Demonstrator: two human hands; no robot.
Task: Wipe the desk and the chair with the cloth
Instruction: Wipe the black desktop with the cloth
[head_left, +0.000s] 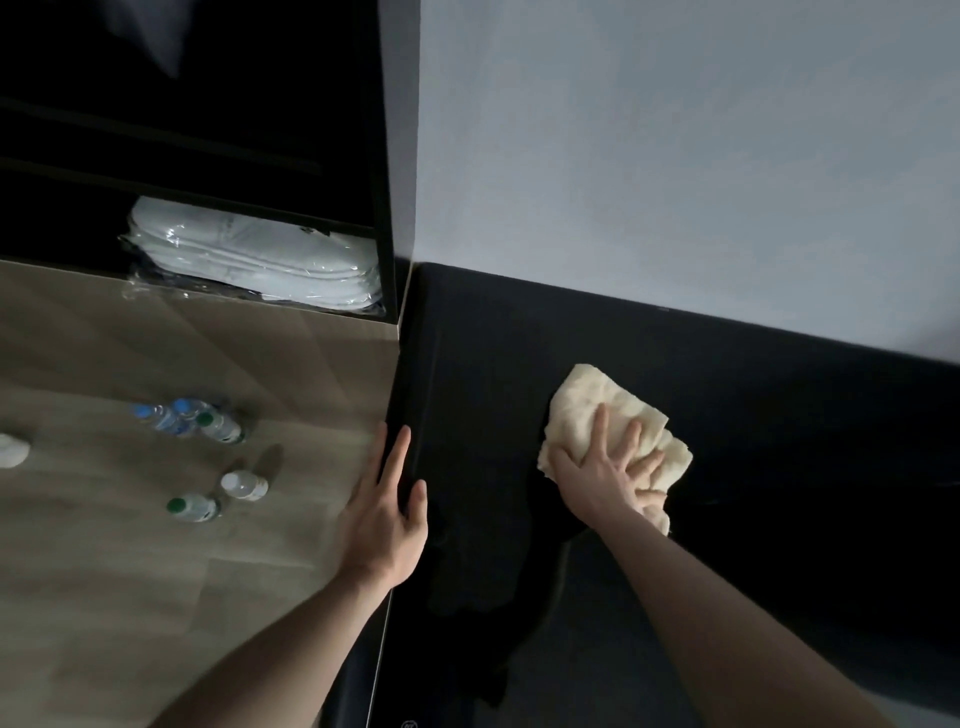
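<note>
At the far left edge of the frame, a white object (11, 451) is cut off by the border. To its right, bottles (200, 421) stand grouped on the wooden surface (104, 571), and two more (218, 496) stand lower in the frame. Upper left, a dark shelf (208, 156) holds white items wrapped in clear plastic (260, 260). Lower centre, the left hand (387, 512) lies flat with straight, slightly spread fingers on the right edge of the wooden surface, fingertips reaching over the border with the dark desk (779, 441); it holds nothing. Right of centre, the cream cloth (597, 400) lies crumpled on the dark desk, near the wall (675, 156). The right hand (610, 473) presses down on the cloth with fingers spread and extended, the palm covering the lower part of the cloth. A pale grey wall fills the upper right of the frame. The chair cannot be made out in the dark lower area.
</note>
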